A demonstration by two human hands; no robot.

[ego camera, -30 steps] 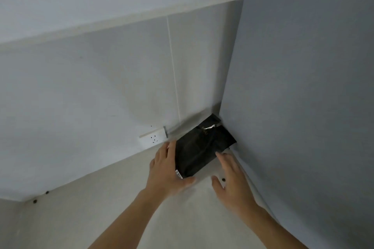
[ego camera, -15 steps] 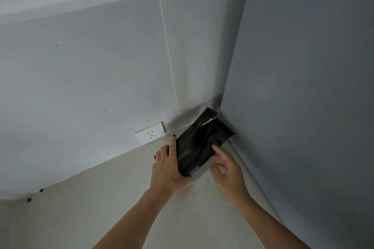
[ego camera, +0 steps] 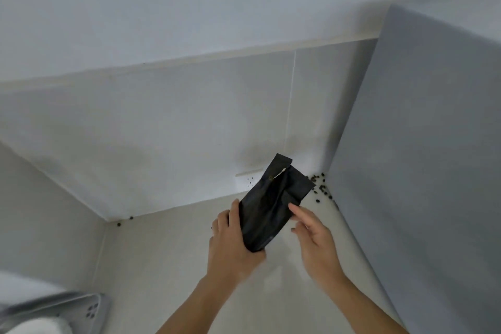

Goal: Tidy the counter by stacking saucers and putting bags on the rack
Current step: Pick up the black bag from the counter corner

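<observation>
A black foil bag [ego camera: 272,205] with a torn-open top is lifted off the pale counter [ego camera: 168,266], tilted with its top toward the back right corner. My left hand [ego camera: 230,241] grips its lower left side and bottom. My right hand [ego camera: 314,238] is on the bag's right, fingers spread, the fingertips touching the bag's right edge. No saucers or rack are clearly in view.
Several dark coffee beans [ego camera: 320,187] lie scattered in the corner where the counter meets a tall grey panel [ego camera: 423,171]. A wall socket [ego camera: 248,180] sits behind the bag. A blurred grey perforated tray [ego camera: 89,309] shows at the bottom left. Two beans [ego camera: 124,221] lie along the back wall.
The bag has been lifted out of the corner toward me, uncovering spilled beans there. My left hand now holds it by the bottom. The view has shifted, showing the tray at the lower left.
</observation>
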